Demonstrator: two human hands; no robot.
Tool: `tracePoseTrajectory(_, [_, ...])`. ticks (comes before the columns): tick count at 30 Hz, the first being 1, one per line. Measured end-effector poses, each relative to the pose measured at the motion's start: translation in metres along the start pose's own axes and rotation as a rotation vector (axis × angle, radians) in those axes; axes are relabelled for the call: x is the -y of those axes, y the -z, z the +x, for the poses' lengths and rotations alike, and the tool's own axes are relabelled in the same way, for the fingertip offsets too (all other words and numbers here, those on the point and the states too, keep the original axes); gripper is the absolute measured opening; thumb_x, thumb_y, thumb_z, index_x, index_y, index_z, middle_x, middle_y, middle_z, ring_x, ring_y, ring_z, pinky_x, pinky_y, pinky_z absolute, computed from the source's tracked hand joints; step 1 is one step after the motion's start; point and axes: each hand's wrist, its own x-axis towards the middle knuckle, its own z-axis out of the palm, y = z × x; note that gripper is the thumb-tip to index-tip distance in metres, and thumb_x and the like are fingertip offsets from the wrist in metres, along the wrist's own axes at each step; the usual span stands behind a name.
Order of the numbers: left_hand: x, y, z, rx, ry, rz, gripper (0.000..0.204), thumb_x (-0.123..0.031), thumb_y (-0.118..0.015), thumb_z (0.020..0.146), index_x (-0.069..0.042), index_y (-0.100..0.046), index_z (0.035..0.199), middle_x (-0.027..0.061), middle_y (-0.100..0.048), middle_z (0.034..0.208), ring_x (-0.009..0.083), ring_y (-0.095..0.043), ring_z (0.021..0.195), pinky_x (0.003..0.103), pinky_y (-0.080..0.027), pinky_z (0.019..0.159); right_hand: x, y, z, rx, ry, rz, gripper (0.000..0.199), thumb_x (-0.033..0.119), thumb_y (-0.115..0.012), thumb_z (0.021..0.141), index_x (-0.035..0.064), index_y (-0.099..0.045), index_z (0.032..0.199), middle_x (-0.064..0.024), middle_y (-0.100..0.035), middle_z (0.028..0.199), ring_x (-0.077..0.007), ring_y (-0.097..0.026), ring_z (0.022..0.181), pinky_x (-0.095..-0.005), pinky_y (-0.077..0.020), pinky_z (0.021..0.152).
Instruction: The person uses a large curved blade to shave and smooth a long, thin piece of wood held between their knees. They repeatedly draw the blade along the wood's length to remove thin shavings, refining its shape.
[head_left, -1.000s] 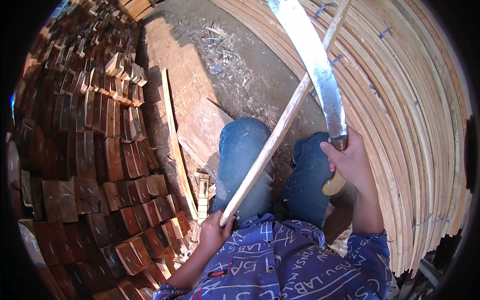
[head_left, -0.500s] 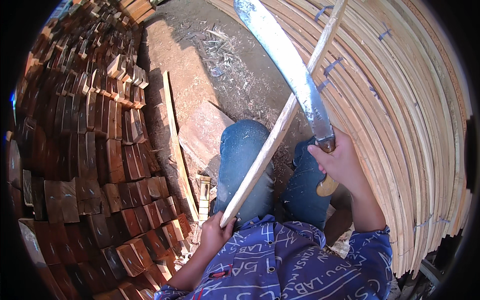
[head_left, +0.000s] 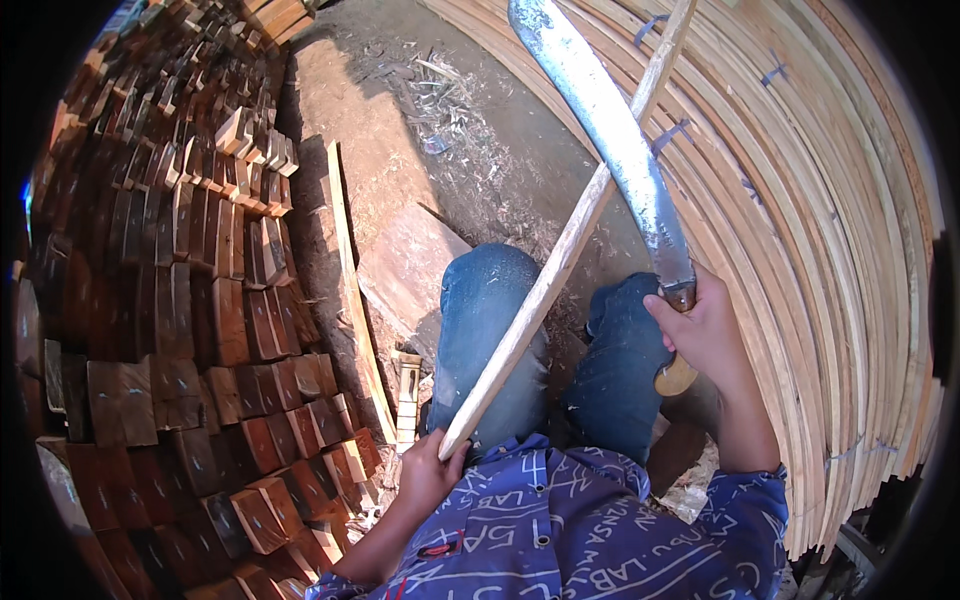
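The left hand [head_left: 432, 468], between 6 and 7 o'clock, has its fingers curled around the near end of a stick [head_left: 540, 290], thumb alongside. The right hand [head_left: 705, 330], near 3 o'clock, is closed round the handle [head_left: 675, 378] of a big knife [head_left: 602, 120], with the rounded wooden butt showing below the grip. The stick, pale and peeled-looking, slants from the left hand past the knees toward 1 o'clock. The knife's broad, curved blade rises toward 12 o'clock and crosses in front of the stick at about 1 o'clock; whether the two touch, I cannot tell.

Under the stick is the left knee of the blue jeans [head_left: 490, 320], dusted with pale flecks; the right knee is near 4 o'clock. The patterned blue shirt [head_left: 560, 520] fills 6 o'clock. Between 7 and 8 lies a small yellowish piece [head_left: 408, 395], its kind unclear. At 10 o'clock a flat slab [head_left: 400, 262] rests on the ground, with a long strip [head_left: 345, 250] just beside it. Shavings [head_left: 445, 110] litter the ground near 12. Brown blocks [head_left: 190, 320] are stacked from 7 to 11; long pale planks [head_left: 820, 250], some tied, curve from 1 to 4.
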Motion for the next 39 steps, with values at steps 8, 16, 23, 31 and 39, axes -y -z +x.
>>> tracePoseTrajectory(8, [0.002,-0.004,0.001,-0.024,-0.034,-0.005,0.024,-0.017,-0.077,0.083,0.000,-0.061,0.086,0.0197,-0.064,0.071,0.0371,-0.065,0.063,0.044,-0.052,0.056,0.007,0.013,0.003,-0.041,0.037,0.098,0.025,0.004,-0.072,0.086,-0.0030,-0.062,0.107,-0.0026,-0.059,0.065,-0.0087,-0.055,0.050,-0.0244,-0.0430,0.045])
tracePoseTrajectory(16, [0.000,0.000,0.001,-0.022,-0.007,-0.008,0.024,-0.016,-0.077,0.083,0.000,-0.060,0.085,0.0198,-0.064,0.073,0.0373,-0.065,0.064,0.045,-0.052,0.057,0.007,0.011,-0.015,0.238,0.157,-0.382,0.035,0.011,-0.079,0.080,-0.0068,-0.061,0.103,-0.0077,-0.059,0.065,-0.0155,-0.058,0.060,-0.0335,-0.0464,0.059])
tracePoseTrajectory(23, [0.000,-0.002,0.001,-0.011,-0.007,-0.001,0.024,-0.017,-0.077,0.083,0.000,-0.060,0.085,0.0204,-0.064,0.073,0.0372,-0.066,0.064,0.045,-0.052,0.057,0.038,0.011,0.004,-0.015,0.048,-0.033,0.029,0.007,-0.073,0.085,-0.0049,-0.062,0.110,-0.0018,-0.060,0.069,-0.0108,-0.054,0.058,-0.0278,-0.0445,0.056])
tracePoseTrajectory(31, [0.003,0.000,0.000,-0.003,0.006,0.008,0.023,-0.018,-0.076,0.084,-0.001,-0.061,0.086,0.0203,-0.064,0.072,0.0368,-0.065,0.062,0.044,-0.052,0.055,0.037,0.022,0.010,0.044,0.049,-0.097,0.026,0.004,-0.070,0.087,-0.0032,-0.062,0.110,-0.0018,-0.060,0.068,-0.0080,-0.052,0.049,-0.0245,-0.0425,0.046])
tracePoseTrajectory(39, [-0.001,0.002,0.003,0.007,0.005,-0.002,0.023,-0.017,-0.076,0.084,0.000,-0.060,0.085,0.0195,-0.062,0.071,0.0372,-0.064,0.061,0.044,-0.051,0.055,0.026,0.024,0.010,0.121,0.127,-0.261,0.028,0.003,-0.070,0.087,-0.0056,-0.060,0.113,-0.0017,-0.057,0.065,-0.0082,-0.053,0.047,-0.0239,-0.0409,0.042])
